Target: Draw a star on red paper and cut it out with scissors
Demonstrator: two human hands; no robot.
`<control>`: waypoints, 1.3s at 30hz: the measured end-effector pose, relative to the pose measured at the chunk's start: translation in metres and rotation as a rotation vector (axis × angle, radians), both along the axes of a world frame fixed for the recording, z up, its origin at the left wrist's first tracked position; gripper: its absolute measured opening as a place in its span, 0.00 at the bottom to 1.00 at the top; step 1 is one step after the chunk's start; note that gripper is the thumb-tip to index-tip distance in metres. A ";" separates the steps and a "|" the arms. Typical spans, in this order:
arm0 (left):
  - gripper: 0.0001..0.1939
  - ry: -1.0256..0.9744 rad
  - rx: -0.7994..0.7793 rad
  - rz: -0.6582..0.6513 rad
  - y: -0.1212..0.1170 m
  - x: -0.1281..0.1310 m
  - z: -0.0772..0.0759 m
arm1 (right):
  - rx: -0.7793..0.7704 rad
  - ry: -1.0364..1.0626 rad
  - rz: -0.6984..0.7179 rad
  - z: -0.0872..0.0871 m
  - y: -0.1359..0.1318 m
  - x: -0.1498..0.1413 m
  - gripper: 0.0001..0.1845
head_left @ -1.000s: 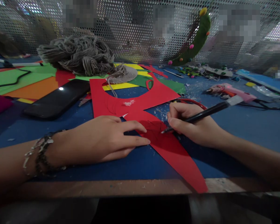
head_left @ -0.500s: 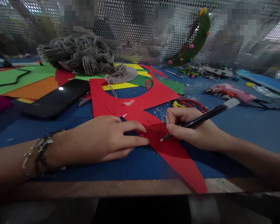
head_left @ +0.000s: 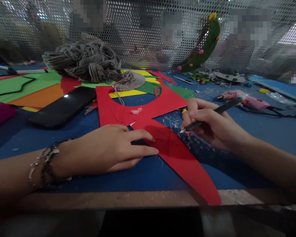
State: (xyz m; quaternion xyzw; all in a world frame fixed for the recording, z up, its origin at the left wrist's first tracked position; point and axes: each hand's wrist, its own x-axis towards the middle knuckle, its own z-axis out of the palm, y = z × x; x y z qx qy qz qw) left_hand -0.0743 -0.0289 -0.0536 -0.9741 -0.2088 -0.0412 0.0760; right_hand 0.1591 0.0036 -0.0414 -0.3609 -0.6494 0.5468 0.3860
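Observation:
Red paper [head_left: 177, 158] with a large round cut-out lies on the blue table, and its long curved strip reaches the front edge. Thin dark lines are drawn on the strip. My left hand [head_left: 113, 148] rests flat with fingers stretched out, two fingertips touching the strip's left edge. Above the table, just right of the strip, my right hand [head_left: 212, 126] grips a black pen [head_left: 222, 108] between thumb and fingers. The pen's pale tip is lifted off the paper and points left.
Behind the paper sits a tangle of grey yarn [head_left: 84, 62], with coloured sheets [head_left: 39, 93] at left. A black phone [head_left: 64, 107] lies near my left hand. A pink glue gun [head_left: 256, 101] with a cord is at right. A perforated metal screen [head_left: 138, 42] stands behind.
My right hand has moved up and right, lifting the pen tip off the red strip. The left hand stays in place on the paper. The view has shifted slightly.

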 end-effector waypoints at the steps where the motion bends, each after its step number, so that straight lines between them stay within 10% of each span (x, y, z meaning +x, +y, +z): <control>1: 0.19 0.000 0.010 -0.008 0.000 0.000 0.000 | 0.003 0.018 -0.005 0.001 0.000 0.000 0.10; 15: 0.16 -0.331 0.093 0.255 0.000 0.005 -0.001 | 0.215 0.121 -0.083 0.006 0.001 0.000 0.06; 22: 0.17 -0.356 0.010 0.291 -0.001 0.009 0.002 | 0.095 0.251 0.077 0.012 0.001 0.003 0.20; 32: 0.19 -0.256 -0.002 0.167 0.001 0.007 0.027 | 0.221 0.269 -0.025 0.005 0.012 0.008 0.17; 39: 0.25 -0.476 -0.159 0.281 -0.012 0.005 0.028 | 0.298 0.185 0.231 0.034 0.001 0.020 0.27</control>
